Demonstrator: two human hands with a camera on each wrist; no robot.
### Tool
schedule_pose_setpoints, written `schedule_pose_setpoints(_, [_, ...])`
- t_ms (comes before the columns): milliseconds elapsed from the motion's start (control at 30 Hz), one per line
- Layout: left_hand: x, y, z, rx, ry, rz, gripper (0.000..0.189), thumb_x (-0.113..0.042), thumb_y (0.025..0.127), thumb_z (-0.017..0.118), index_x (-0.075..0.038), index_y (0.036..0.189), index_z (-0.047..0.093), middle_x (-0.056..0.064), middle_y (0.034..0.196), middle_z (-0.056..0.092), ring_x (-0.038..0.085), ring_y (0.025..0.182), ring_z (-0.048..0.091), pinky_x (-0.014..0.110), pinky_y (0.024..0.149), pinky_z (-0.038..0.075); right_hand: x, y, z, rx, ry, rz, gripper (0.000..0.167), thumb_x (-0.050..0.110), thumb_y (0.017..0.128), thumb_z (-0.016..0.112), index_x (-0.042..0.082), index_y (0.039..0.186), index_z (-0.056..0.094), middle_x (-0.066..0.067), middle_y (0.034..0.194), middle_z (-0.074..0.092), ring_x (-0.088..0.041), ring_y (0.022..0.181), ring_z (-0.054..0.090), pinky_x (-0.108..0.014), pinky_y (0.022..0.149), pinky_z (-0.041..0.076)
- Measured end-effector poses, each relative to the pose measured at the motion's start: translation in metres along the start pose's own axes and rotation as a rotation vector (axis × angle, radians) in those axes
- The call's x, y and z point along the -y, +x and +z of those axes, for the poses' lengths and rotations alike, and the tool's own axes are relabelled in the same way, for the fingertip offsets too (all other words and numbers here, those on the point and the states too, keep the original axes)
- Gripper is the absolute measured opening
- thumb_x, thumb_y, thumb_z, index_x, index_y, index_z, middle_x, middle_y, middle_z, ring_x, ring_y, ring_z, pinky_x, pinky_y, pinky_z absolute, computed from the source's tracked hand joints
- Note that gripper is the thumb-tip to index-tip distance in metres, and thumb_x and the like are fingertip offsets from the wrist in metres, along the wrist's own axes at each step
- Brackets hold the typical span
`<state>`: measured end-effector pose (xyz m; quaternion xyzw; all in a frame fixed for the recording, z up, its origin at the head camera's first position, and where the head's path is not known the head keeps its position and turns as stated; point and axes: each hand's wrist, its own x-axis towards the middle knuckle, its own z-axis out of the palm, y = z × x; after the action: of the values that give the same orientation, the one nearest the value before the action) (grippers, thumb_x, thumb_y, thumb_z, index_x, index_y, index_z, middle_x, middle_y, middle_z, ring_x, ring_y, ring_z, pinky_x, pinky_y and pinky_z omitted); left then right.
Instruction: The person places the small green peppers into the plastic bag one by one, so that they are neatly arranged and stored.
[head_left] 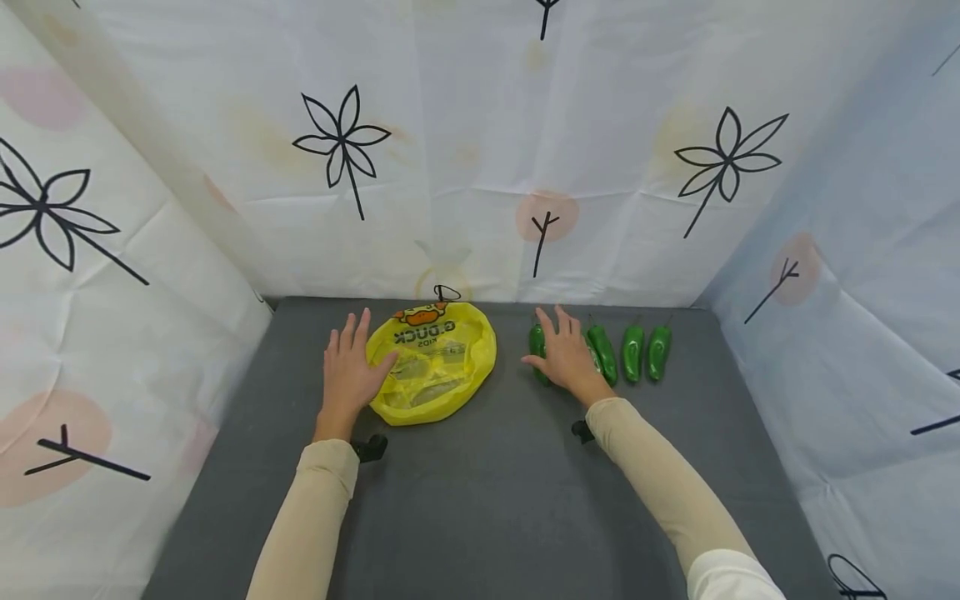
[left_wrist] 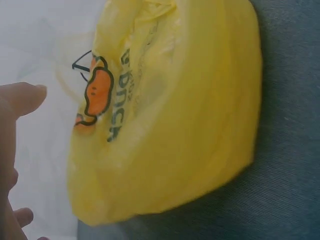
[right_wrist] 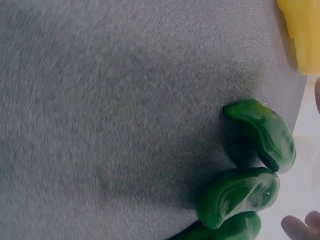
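A yellow plastic bag (head_left: 438,400) with a duck print stands on the table, its mouth spread wide and its rim rolled round. My left hand (head_left: 349,373) is at the bag's left side, fingers straight and thumb reaching over the rim; whether it touches the plastic I cannot tell. In the left wrist view the bag (left_wrist: 175,165) fills the middle, apart from the visible fingers. Several green peppers (head_left: 632,353) lie in a row at the back right. Over the row's left end hovers my right hand (head_left: 567,358), fingers spread, holding nothing and partly hiding peppers. The right wrist view shows peppers (right_wrist: 240,195) close together.
A dark grey cloth covers the table (head_left: 480,500). White curtains (head_left: 465,167) with leaf and twig drawings hang behind it and along both sides. Black wrist straps (head_left: 371,448) show under the beige sleeves.
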<state>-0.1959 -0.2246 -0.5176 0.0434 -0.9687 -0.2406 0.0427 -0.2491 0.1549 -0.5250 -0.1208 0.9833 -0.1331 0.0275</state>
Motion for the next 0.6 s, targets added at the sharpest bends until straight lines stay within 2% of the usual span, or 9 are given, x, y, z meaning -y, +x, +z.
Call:
schedule_pose_setpoints(167, [0.012, -0.006, 0.006, 0.015, -0.071, -0.043, 0.086, -0.051, 0.101, 0.055, -0.038, 0.165, -0.002, 0.01, 0.174, 0.009, 0.052, 0.155, 0.013, 0.076, 0.117, 0.019, 0.0, -0.001, 0.004, -0.016, 0.07, 0.02, 0.096, 0.046, 0.092, 0.074, 0.016, 0.164, 0.019, -0.025, 0.166, 0.017, -0.05, 0.145, 0.028, -0.061, 0.114, 0.038])
schedule_pose_setpoints(333, [0.024, -0.011, 0.012, 0.022, -0.164, -0.09, 0.08, -0.047, 0.103, 0.054, -0.041, 0.164, 0.002, 0.011, 0.173, 0.013, 0.05, 0.154, 0.018, 0.073, 0.119, 0.017, 0.0, -0.002, 0.009, -0.025, 0.163, 0.026, 0.093, 0.041, 0.093, 0.075, 0.016, 0.164, 0.02, -0.024, 0.166, 0.019, -0.05, 0.145, 0.028, -0.062, 0.11, 0.041])
schedule_pose_setpoints(467, [0.033, -0.016, 0.017, 0.028, -0.233, -0.123, 0.075, -0.049, 0.104, 0.053, -0.042, 0.163, 0.007, 0.011, 0.172, 0.017, 0.044, 0.155, 0.02, 0.07, 0.121, 0.017, 0.0, -0.003, 0.012, -0.021, 0.202, 0.029, 0.091, 0.038, 0.094, 0.074, 0.015, 0.164, 0.02, -0.024, 0.165, 0.019, -0.05, 0.147, 0.027, -0.063, 0.112, 0.039])
schedule_pose_setpoints(600, [0.039, -0.021, 0.023, 0.03, -0.316, -0.158, 0.071, -0.05, 0.104, 0.052, -0.044, 0.163, 0.012, 0.009, 0.171, 0.021, 0.04, 0.147, 0.036, 0.064, 0.117, 0.031, 0.001, -0.002, 0.014, -0.03, 0.217, 0.024, 0.088, 0.036, 0.096, 0.072, 0.013, 0.163, 0.021, -0.025, 0.163, 0.023, -0.048, 0.146, 0.029, -0.062, 0.113, 0.039])
